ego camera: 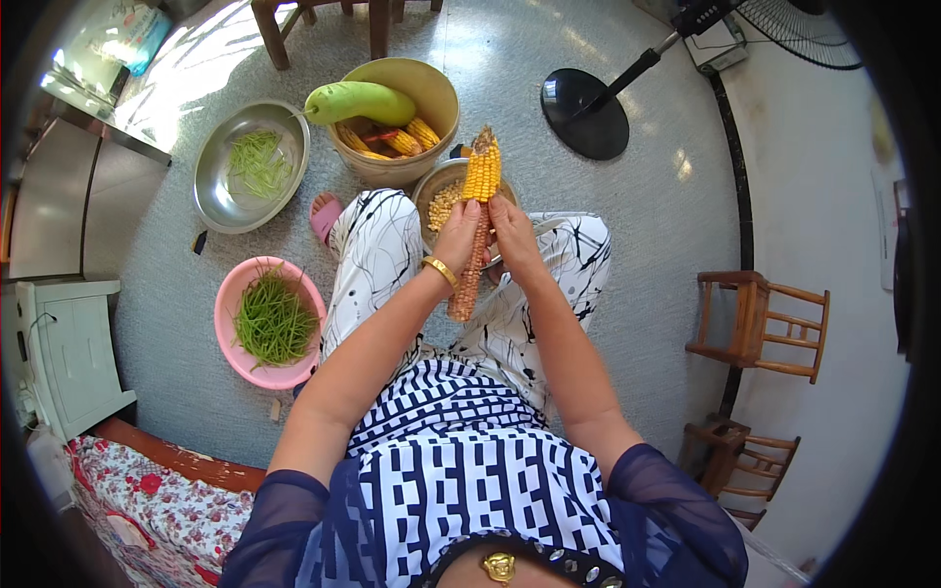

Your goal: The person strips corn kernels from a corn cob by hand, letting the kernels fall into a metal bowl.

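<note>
An ear of corn (pixel 482 176) is held between my two hands above a metal bowl (pixel 450 170). Yellow kernels cover its far part, while its near part is a bare reddish cob. My left hand (pixel 457 234), with a gold bangle at the wrist, grips it from the left. My right hand (pixel 513 234) closes on it from the right, the thumbs near the edge of the kernels. Loose kernels (pixel 444 206) lie in the bowl, partly hidden by my hands. Just beyond, a tan bucket (pixel 434 81) holds several corn ears (pixel 423 134) and a long green gourd (pixel 360 103).
Left of my legs are a steel basin (pixel 209 198) of pale green strips and a pink basin (pixel 228 353) of green stalks. A black fan base (pixel 586 114) stands at the far right. Wooden chairs (pixel 750 320) line the right wall; a wooden stool (pixel 378 29) stands ahead.
</note>
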`<state>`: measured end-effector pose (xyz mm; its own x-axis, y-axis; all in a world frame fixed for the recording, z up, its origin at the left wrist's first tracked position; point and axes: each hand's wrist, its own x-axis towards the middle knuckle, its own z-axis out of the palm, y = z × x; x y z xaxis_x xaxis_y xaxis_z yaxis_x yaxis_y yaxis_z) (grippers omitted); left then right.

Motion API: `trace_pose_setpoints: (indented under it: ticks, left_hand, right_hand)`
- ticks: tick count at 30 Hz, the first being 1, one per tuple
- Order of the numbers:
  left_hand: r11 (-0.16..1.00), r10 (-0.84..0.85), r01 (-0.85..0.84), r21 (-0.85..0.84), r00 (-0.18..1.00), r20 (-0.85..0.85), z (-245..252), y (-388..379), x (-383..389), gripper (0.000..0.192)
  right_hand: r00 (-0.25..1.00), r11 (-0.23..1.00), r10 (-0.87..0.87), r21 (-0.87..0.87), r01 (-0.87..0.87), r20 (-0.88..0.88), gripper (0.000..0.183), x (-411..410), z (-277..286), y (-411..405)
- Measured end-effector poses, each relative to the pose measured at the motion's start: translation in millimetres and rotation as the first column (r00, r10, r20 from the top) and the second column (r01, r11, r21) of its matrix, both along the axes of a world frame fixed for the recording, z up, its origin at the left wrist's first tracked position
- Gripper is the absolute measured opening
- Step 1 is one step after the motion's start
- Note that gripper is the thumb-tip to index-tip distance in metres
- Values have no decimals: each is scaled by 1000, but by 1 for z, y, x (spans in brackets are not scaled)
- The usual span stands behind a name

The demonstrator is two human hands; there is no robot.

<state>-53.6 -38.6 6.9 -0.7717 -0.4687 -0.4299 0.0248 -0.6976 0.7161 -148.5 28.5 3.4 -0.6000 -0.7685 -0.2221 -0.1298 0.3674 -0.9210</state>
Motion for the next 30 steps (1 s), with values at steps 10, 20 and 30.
trace_pose_setpoints:
  ticks: [10,20,30]
  left_hand:
    - [990,98,-102,93,994,48,-16,7,-7,32]
    - [993,48,-58,99,993,105,-11,1,4,32]
    - [998,14,-20,67,996,93,-13,7,1,31]
  right_hand:
    - [793,991,-106,4,136,-600,22,15,12,-2]
    - [860,965,-262,-120,233,-437,10,1,11,0]
    - [996,997,-50,67,45,80,48,-8,-15,2]
